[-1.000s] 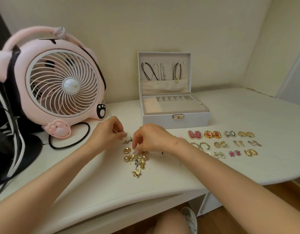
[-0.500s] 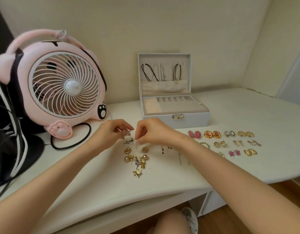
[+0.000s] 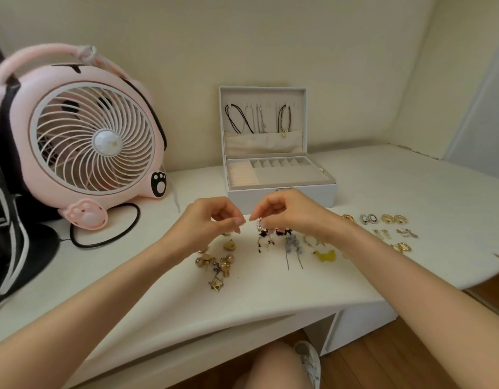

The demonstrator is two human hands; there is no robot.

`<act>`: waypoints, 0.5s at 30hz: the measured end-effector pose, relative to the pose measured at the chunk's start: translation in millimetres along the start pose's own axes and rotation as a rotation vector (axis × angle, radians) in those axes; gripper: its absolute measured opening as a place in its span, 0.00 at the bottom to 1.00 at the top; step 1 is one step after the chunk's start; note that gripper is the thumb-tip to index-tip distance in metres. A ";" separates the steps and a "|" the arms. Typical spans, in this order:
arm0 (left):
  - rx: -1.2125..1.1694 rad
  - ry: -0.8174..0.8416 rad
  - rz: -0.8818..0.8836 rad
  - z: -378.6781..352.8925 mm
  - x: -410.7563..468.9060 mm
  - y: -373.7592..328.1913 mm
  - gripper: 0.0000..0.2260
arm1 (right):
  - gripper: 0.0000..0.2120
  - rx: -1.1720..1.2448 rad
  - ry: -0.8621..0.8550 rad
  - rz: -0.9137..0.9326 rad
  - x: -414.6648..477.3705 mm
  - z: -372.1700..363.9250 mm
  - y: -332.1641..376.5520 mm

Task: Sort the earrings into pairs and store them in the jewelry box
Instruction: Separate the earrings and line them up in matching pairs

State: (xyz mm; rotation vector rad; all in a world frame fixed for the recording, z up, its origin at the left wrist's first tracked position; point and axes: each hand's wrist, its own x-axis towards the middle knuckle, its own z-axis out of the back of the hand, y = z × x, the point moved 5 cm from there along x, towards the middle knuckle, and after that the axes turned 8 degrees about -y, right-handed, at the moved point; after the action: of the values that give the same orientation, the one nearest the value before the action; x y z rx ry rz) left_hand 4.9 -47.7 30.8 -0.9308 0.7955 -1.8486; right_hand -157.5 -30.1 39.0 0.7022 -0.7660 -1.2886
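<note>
Hands [image 3: 212, 221] fingertip-close, pearl earring [image 3: 259, 223] in right [image 3: 287, 213]

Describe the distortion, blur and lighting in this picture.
Head view: the wide lens bows the front edge of the table; its far right corner is smeared; light is soft and even, shadows faint; the paired earrings at right look soft, lacking detail.

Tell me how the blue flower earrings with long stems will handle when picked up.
Probably light, since the blue flower earrings are small. Their thin stems look bendable, so pinch gently. Lying flat, they likely won't roll.
</note>
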 end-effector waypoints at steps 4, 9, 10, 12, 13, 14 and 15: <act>-0.004 0.035 -0.033 -13.5 -3.2 -6.6 0.04 | 0.07 0.015 0.007 -0.010 -9.9 8.1 -6.2; 0.065 0.117 -0.011 -29.8 -6.3 -9.9 0.07 | 0.05 -0.020 -0.005 -0.013 -20.4 11.8 -9.6; 0.111 0.128 -0.020 -32.7 -6.9 -11.1 0.06 | 0.06 -0.035 0.001 -0.012 -22.1 10.9 -10.4; 0.200 0.138 -0.046 -37.0 -8.8 -14.3 0.04 | 0.08 -0.091 0.007 -0.008 -24.1 8.4 -13.6; 0.221 0.140 -0.048 -38.5 -9.8 -15.4 0.03 | 0.10 -0.132 0.006 -0.003 -24.9 7.2 -15.0; 0.227 0.145 -0.044 -40.1 -10.8 -15.6 0.02 | 0.10 -0.177 0.010 0.005 -25.7 5.7 -16.0; 0.233 0.156 -0.038 -41.8 -12.0 -15.5 0.02 | 0.09 -0.209 0.021 0.014 -26.9 4.0 -16.0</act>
State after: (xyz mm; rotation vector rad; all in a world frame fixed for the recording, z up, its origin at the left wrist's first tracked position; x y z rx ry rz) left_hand -33.2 -24.7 18.8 -0.6643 0.6414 -2.0161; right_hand -172.8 -6.0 25.4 0.5394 -0.6077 -1.3246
